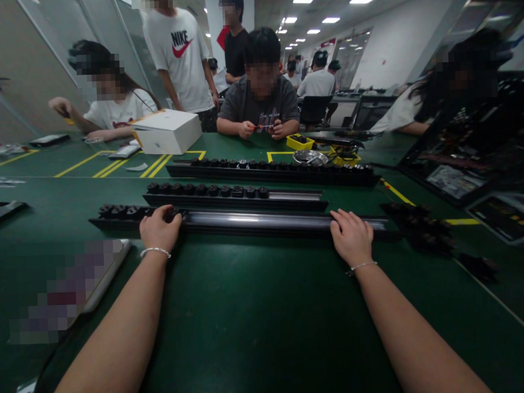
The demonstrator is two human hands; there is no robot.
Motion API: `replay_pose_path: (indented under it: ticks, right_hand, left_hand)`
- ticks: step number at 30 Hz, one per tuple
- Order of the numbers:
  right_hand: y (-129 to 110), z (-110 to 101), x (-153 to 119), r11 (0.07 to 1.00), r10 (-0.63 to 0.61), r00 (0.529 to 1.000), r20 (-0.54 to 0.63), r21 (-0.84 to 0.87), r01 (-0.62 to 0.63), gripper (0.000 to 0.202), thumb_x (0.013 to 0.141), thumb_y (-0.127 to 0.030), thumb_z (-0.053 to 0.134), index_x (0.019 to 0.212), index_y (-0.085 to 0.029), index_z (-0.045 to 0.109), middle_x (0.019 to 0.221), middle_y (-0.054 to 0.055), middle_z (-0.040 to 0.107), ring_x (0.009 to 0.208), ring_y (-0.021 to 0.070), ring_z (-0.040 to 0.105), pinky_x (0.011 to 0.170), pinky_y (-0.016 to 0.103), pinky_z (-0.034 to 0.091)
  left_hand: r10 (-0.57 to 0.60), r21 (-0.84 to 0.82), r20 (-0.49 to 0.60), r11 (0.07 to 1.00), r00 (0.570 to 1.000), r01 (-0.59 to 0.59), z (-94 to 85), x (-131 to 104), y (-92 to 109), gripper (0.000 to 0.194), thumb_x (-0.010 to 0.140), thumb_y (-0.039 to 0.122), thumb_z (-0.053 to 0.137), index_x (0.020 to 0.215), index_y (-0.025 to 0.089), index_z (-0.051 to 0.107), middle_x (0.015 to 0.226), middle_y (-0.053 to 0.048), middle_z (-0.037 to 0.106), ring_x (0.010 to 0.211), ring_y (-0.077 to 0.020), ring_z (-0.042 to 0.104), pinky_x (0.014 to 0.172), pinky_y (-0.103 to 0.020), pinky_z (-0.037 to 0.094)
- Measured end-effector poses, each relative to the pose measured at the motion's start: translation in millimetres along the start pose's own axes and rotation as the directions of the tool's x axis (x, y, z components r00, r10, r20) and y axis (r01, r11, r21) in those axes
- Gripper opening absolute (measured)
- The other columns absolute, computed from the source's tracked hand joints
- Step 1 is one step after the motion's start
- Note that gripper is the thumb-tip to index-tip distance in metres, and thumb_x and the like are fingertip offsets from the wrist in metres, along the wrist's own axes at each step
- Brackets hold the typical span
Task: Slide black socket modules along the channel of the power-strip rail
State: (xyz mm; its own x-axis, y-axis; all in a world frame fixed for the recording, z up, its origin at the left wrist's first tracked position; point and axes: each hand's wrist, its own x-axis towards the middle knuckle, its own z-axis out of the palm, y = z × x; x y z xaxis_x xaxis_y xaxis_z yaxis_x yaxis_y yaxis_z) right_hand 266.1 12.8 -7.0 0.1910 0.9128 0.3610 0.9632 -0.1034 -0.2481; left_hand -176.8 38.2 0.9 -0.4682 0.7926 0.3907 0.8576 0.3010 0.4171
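In front of me on the green table lies a long black rail [254, 221] with a shiny metal strip along its channel. Small black blocks [116, 211] sit in a row at its left end. My left hand [159, 230] is closed at the last of these, thumb and fingers around a small black block [173, 213], mostly hidden. Toward the rail's right end, my right hand [353, 234] grips the near edge, fingers bent over the top and thumb in front. Two more black rails, a shorter one [296, 200] and a longer one [270, 172], lie behind it, both carrying black blocks.
Loose dark parts [426, 231] are piled at the right. A blurred flat device [101, 276] lies near my left forearm. Farther back are a white box [169, 132], a metal dish [310, 157] and a yellow tray [300, 142]. Several people sit or stand around the table.
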Motion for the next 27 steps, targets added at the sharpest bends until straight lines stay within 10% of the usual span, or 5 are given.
replay_pose_path:
  ticks: [27]
  right_hand:
    - [-2.2, -4.1, -0.5, 1.0, 0.008, 0.999, 0.032, -0.014, -0.007, 0.048, 0.092, -0.037, 0.026, 0.127, -0.023, 0.054, 0.136, 0.004, 0.05, 0.128, 0.0239, 0.037, 0.107, 0.051, 0.022]
  left_hand:
    - [0.066, 0.039, -0.011, 0.997, 0.998, -0.066, 5.6, 0.1, -0.9, 0.043, 0.076, 0.041, 0.054, 0.111, 0.019, 0.062, 0.098, -0.01, 0.068, 0.094, -0.0274, 0.06, 0.088, -0.039, 0.043]
